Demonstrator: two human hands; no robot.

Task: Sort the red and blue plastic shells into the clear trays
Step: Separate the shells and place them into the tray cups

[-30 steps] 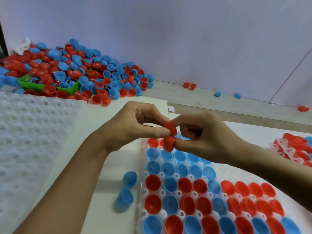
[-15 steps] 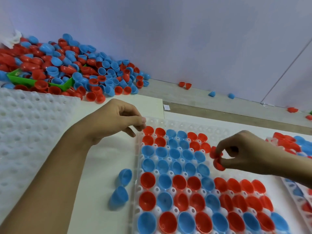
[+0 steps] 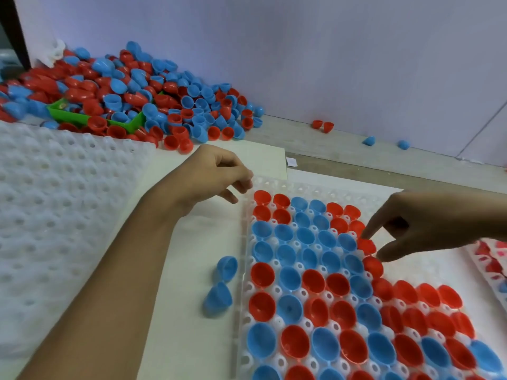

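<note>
Red shells [image 3: 367, 246] under right hand [image 3: 428, 223] fingertips, left hand [image 3: 216, 174] apart

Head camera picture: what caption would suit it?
Right hand seats red shells in the clear tray; left hand hovers.

Red shells [image 3: 340, 283] & blue shells [image 3: 288, 278] under my fingers: glossy smooth plastic, catching light. Clear tray [image 3: 274, 185]: thin see-thru plastic, dimpled. Tray stack [image 3: 55, 201] on my left looks milky, bumpy. Green bin [image 3: 68, 113]: matt plastic. Board [image 3: 192, 311]: matt, smooth, paper-ish.
</note>
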